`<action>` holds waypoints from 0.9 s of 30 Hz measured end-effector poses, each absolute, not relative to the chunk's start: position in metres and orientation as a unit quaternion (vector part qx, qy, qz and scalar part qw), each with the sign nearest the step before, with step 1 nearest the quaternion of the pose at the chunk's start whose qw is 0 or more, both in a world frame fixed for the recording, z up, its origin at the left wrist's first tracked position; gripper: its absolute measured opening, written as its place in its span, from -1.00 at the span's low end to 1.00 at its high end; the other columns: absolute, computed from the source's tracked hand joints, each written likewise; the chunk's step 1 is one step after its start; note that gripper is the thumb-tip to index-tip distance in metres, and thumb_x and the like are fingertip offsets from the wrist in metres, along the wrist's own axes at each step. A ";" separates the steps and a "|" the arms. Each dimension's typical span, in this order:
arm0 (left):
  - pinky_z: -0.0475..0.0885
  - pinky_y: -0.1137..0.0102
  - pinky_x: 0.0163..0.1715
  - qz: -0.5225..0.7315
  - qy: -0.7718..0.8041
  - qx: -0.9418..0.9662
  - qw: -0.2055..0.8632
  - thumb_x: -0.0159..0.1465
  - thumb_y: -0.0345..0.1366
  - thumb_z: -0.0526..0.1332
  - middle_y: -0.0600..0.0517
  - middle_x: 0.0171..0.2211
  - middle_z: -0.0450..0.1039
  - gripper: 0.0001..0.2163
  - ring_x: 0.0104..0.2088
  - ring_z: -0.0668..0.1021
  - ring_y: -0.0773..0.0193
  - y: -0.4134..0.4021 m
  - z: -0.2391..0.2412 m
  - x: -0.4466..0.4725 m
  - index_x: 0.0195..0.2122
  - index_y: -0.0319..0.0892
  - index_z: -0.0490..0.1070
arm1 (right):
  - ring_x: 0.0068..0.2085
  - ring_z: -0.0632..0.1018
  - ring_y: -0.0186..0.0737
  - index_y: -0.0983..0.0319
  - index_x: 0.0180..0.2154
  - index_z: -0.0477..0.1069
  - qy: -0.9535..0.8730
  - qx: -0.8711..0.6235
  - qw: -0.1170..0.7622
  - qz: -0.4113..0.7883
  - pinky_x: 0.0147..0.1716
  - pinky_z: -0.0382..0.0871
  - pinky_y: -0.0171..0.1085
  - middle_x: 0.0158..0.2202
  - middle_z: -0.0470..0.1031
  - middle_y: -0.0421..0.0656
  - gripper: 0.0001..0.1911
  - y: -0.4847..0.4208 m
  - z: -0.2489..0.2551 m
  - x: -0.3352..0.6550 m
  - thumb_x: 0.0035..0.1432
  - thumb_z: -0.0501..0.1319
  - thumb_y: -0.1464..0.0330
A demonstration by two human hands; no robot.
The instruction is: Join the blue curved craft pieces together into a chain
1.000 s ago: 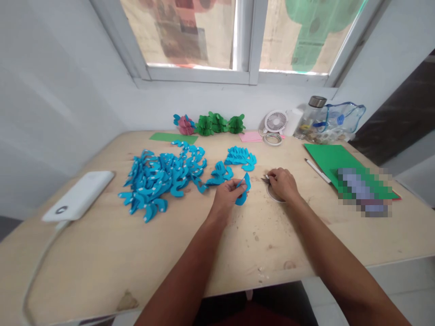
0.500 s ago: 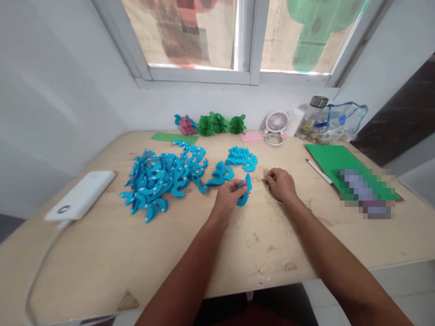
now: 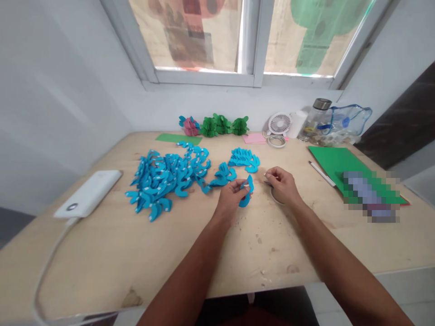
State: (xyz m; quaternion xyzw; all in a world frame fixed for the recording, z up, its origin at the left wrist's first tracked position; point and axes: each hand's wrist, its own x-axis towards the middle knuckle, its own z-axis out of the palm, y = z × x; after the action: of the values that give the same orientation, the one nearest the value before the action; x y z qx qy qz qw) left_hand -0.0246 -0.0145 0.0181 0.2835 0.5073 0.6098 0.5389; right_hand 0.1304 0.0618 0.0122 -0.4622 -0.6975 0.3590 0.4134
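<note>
My left hand (image 3: 233, 197) is closed on a curved blue paper piece (image 3: 250, 185), pinched between thumb and fingers so that it stands up from the table. To its right, the fingers of my right hand (image 3: 280, 183) are pinched together. A tiny white bit (image 3: 265, 174) shows at their tips, and something thin and dark juts out just below them. Under this hand lies a ring-shaped roll (image 3: 277, 197), mostly hidden by it. A small cluster of blue paper pieces (image 3: 222, 174) lies just beyond my left hand.
A large heap of curved blue pieces with white patches (image 3: 166, 174) covers the left middle. Farther back are a blue stack (image 3: 239, 156), green paper ornaments (image 3: 222, 124) and a small fan (image 3: 279, 123). A power bank (image 3: 90, 192) lies left; a pen (image 3: 322, 174) and green sheets (image 3: 335, 158) lie right.
The tiny white bit now shows at my right fingertips, which have shifted slightly. My left hand keeps its hold on the blue paper piece. The whole view has moved a little.
</note>
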 end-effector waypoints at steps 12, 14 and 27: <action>0.34 0.47 -0.48 0.605 0.514 0.352 0.496 -0.11 -0.27 0.33 0.06 -0.55 0.44 -0.78 -0.54 0.47 0.38 -0.016 0.014 -0.019 -0.44 -0.26 0.43 | -0.40 0.45 -0.31 0.25 -0.41 0.40 -0.717 -0.352 0.370 0.475 -0.37 0.33 -0.31 -0.43 0.46 -0.19 -0.84 0.036 0.024 0.113 0.03 0.18 0.27; 0.36 0.47 -0.48 0.603 0.514 0.358 0.494 -0.10 -0.26 0.33 0.06 -0.54 0.44 -0.78 -0.53 0.46 0.37 -0.016 0.014 -0.018 -0.43 -0.25 0.43 | -0.44 0.43 -0.32 0.26 -0.43 0.41 -0.720 -0.362 0.368 0.463 -0.41 0.32 -0.32 -0.49 0.45 -0.20 -0.85 0.036 0.023 0.112 0.02 0.18 0.29; 0.21 0.54 -0.64 0.599 0.541 0.321 0.495 -0.06 -0.23 0.29 0.09 -0.62 0.38 -0.79 -0.60 0.39 0.41 -0.021 0.025 -0.021 -0.43 -0.25 0.48 | -0.49 0.40 -0.34 0.25 -0.47 0.41 -0.730 -0.384 0.362 0.434 -0.45 0.27 -0.35 -0.57 0.40 -0.24 -0.87 0.033 0.027 0.111 0.00 0.18 0.31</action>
State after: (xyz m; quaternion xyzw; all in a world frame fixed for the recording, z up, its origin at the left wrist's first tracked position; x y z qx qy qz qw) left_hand -0.0211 -0.0207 0.0248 0.3212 0.5408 0.5993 0.4952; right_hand 0.1107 0.0327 0.0270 -0.3841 -0.7298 0.4343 0.3622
